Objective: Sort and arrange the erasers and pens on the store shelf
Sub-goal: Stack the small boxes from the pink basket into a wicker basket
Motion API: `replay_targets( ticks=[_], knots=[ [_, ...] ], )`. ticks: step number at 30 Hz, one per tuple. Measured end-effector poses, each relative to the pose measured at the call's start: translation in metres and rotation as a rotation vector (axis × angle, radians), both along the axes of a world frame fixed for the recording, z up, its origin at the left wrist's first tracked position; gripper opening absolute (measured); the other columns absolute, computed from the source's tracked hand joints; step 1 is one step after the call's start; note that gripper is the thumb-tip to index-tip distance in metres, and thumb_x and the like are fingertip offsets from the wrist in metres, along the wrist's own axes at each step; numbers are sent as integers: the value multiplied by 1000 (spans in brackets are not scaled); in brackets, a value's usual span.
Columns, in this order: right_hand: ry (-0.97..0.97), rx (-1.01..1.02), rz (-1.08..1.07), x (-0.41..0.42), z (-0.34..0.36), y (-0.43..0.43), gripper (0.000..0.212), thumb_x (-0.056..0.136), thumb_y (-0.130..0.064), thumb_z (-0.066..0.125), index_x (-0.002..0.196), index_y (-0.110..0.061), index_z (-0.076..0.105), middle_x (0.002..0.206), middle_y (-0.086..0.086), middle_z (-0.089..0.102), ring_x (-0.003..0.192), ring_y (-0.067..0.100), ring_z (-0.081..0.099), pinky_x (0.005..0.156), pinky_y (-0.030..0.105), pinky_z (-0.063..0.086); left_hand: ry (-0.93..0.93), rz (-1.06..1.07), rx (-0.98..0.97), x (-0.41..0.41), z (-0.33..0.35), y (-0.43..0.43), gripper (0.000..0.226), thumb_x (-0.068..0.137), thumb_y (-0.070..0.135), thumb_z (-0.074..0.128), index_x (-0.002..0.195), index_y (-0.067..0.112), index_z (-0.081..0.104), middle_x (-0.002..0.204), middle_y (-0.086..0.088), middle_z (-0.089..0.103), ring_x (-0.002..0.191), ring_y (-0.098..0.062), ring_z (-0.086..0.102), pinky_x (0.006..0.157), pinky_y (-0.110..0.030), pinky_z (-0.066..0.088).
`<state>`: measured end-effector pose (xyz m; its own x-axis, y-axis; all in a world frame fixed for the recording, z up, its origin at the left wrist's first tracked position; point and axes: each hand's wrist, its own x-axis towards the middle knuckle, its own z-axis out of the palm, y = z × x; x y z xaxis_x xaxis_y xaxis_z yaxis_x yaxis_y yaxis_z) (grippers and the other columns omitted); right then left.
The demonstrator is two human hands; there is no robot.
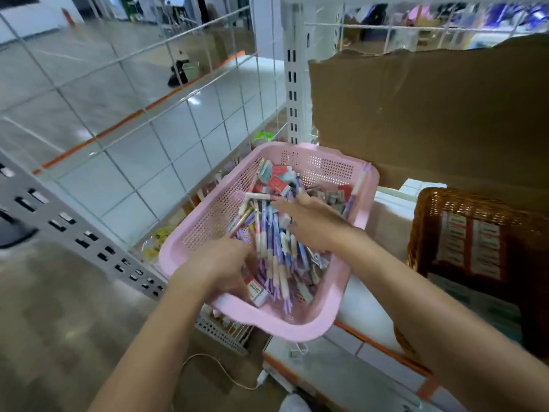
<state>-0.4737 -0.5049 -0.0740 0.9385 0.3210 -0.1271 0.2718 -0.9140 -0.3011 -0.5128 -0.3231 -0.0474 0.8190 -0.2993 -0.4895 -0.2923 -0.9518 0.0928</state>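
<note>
Both hands are in a pink basket (297, 325) at the centre of the frame, perched on the edge of a white store shelf (365, 310) and heaped with pens (273, 248) and erasers mixed together.

The pens lie in a loose sheaf with their long axes running from the far end of the basket to its near end, lengthwise between the two hands. The right hand (312, 221) comes in from the right and lies flat across the top of the sheaf. Its fingers are stretched out toward the upper left and cross the pens nearly at right angles.

The left hand (219, 263) is at the lower-left side of the basket with its fingers bent down into the pile. Motion blur hides whether they have closed on anything, so its grip cannot be told. One white eraser (256, 289) lies just beside this hand at the near end. A cluster of red-and-white erasers (277, 181) sits at the far end, beyond the right hand's fingertips.

The left hand is therefore the nearer one for the loose eraser, and the right for the far cluster.

A brown wicker basket (427, 209) at the right edge of the frame holds rows of red-and-white packs (469, 248), and looks the likely place for sorted erasers. The sorting appears to be at an early stage.
</note>
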Motion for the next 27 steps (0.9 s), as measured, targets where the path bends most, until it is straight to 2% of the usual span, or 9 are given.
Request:
replay_targets(
  ticks=[4, 7, 9, 11, 13, 17, 22, 24, 27],
  knots=[
    [-11, -10, -31, 5, -3, 4, 34, 95, -19, 47, 129, -19, 49, 120, 13, 44, 108, 30, 49, 84, 37, 43, 5, -12, 41, 3, -6, -5, 47, 63, 36, 82, 106, 34, 63, 102, 10, 62, 91, -12, 58, 80, -30, 53],
    [-169, -105, -40, 6, -4, 3, 27, 92, -30, 57, 112, -13, 56, 108, 9, 58, 98, 25, 56, 80, 32, 48, -34, -46, 52, 5, -8, -6, 39, 63, 39, 81, 98, 30, 65, 96, 9, 63, 88, -11, 58, 78, -31, 54],
    [-254, -215, -25, 7, -8, 3, 24, 93, -23, 56, 114, -12, 55, 105, 10, 62, 93, 25, 59, 75, 29, 50, -58, -82, 63, 5, -9, -6, 31, 64, 39, 80, 86, 26, 64, 88, 8, 62, 82, -11, 57, 75, -30, 54],
    [-152, -124, -33, 8, -9, 4, 37, 94, -13, 52, 131, -16, 45, 117, 14, 54, 103, 29, 56, 80, 33, 48, -73, -102, 53, 5, -11, -4, 28, 64, 39, 78, 78, 24, 60, 81, 9, 60, 75, -10, 55, 70, -29, 52],
    [49, -26, -36, 7, -5, 4, 45, 97, -16, 47, 139, -24, 35, 128, 16, 43, 113, 34, 49, 87, 39, 46, -97, -107, 12, 4, -9, -2, 29, 65, 39, 76, 71, 24, 52, 75, 10, 55, 69, -9, 50, 65, -28, 46],
    [168, 74, -54, 7, -1, -1, 53, 86, -34, 64, 133, -22, 42, 122, 13, 40, 106, 31, 50, 86, 38, 48, -251, -85, -124, 2, 0, 3, 29, 70, 38, 73, 69, 25, 47, 67, 10, 52, 64, -9, 47, 56, -27, 34],
    [15, 353, -126, -7, 13, -1, 39, 78, -14, 66, 110, -15, 44, 106, 5, 48, 92, 21, 50, 62, 29, 41, -285, 153, -541, -10, 13, -1, 10, 86, 36, 63, 85, 29, 56, 82, 11, 60, 71, -3, 59, 63, -18, 47],
    [-19, 559, -124, -17, 23, -10, 43, 77, -11, 66, 115, -17, 46, 106, 6, 57, 92, 22, 58, 70, 34, 47, -287, 330, -824, -14, 21, -7, 1, 89, 28, 61, 89, 28, 61, 86, 6, 64, 68, -5, 67, 66, -24, 55],
    [-9, 765, -101, -39, 32, -34, 46, 83, -21, 65, 126, -25, 48, 116, -3, 61, 101, 10, 60, 89, 32, 51, -262, 449, -1113, -18, 32, -22, 18, 84, 12, 68, 94, 28, 66, 90, 4, 69, 74, -8, 70, 72, -26, 56]
  ],
)
